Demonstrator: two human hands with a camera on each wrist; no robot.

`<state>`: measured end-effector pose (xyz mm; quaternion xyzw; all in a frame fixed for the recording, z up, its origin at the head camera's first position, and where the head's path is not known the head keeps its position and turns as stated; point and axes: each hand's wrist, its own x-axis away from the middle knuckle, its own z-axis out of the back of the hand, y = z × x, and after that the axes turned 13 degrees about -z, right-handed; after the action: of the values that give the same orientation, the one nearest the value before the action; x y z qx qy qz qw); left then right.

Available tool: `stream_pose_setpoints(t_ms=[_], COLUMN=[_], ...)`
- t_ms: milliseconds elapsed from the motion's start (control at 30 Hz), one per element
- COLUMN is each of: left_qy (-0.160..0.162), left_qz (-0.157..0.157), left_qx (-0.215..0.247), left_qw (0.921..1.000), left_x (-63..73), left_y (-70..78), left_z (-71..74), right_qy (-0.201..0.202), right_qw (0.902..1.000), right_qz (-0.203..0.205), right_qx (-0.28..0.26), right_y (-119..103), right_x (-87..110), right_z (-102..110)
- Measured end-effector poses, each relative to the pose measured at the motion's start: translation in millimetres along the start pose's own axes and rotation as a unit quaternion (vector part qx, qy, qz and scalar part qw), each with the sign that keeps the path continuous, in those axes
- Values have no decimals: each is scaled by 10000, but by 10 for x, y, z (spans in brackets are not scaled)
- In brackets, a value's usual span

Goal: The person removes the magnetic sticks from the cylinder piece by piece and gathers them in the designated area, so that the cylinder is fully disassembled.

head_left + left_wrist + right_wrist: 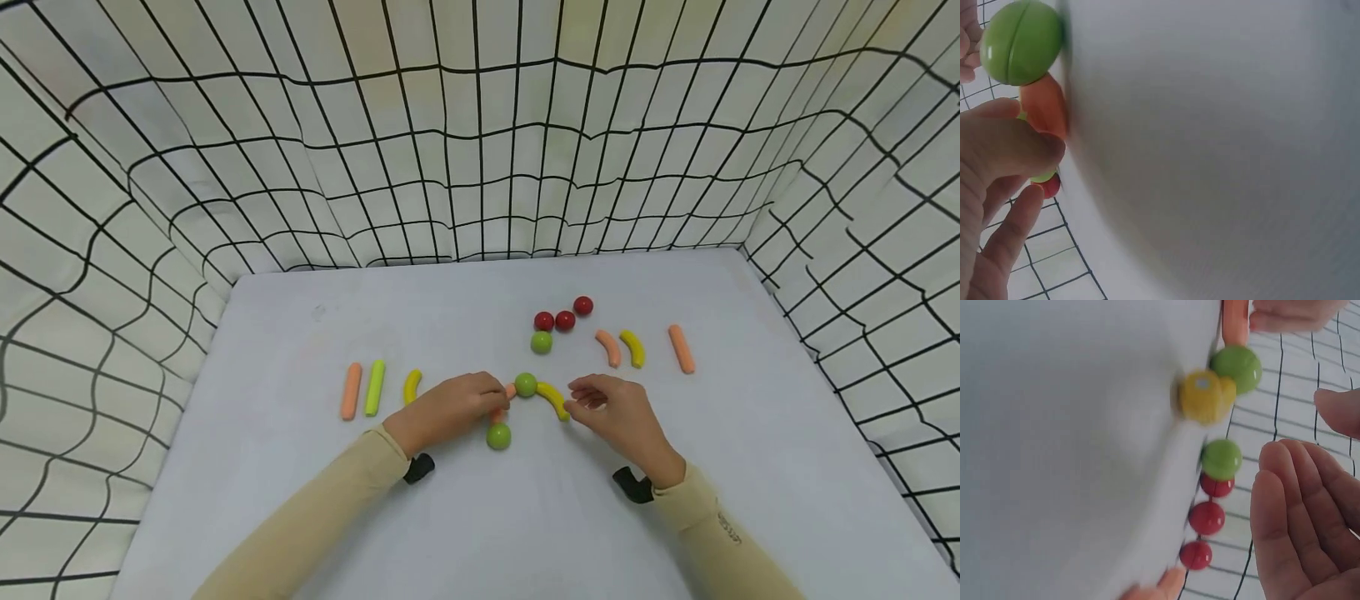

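My left hand [453, 406] pinches a curved orange piece [1044, 107], which is partly hidden by the thumb and fingers. One end of this piece meets a green ball [498, 436] on the near side. Its far end comes up to another green ball [526, 384]. From that far ball a curved yellow piece [553, 401] runs to the right and toward me. Just beyond the yellow piece's free end is my right hand [618, 421], fingers relaxed and apart from it. In the right wrist view nothing lies between its thumb and fingers.
Left on the white table [285, 467] lie an orange stick [351, 392], a lime stick [375, 388] and a yellow piece [412, 387]. Behind are red balls [566, 321] and a green ball [541, 342]. Farther right are curved pieces [632, 348] and an orange stick [682, 348]. Black-gridded walls [480, 150] surround the table.
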<state>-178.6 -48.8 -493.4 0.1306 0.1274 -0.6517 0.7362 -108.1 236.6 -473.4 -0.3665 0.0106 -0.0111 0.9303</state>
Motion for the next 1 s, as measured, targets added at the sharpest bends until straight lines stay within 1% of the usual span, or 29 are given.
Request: stream_pose_setpoints(t_ms=[133, 267, 367, 500, 567, 800, 1000], left_qy=[-205, -427, -569, -613, -598, -607, -691], left_qz=[-8, -11, -127, -406, -525, -841, -953], left_qx=[132, 155, 39, -289, -469, -1052, -1438], left_qw=[9997, 9990, 9983, 9969, 9957, 9890, 9826], left_x=[-8, -26, -40, -49, -48, -32, -12], left_y=[-4, 2, 9, 22, 33, 81, 135], left_z=[-5, 1, 1, -2, -3, 5, 3], right_qy=[-378, -771, -1033, -1286, -1332, -1262, -1250], right_qw=[9987, 9948, 9915, 9888, 9885, 9898, 9892], right_qz=[165, 475, 664, 704, 688, 637, 668], right_qx=[-286, -463, -425, -271, -193, 174, 374], right_y=[-105, -186, -230, -280, -296, -320, -296], right_x=[35, 70, 90, 107, 111, 111, 124], right_z=[-155, -290, -373, -440, -459, -485, -483])
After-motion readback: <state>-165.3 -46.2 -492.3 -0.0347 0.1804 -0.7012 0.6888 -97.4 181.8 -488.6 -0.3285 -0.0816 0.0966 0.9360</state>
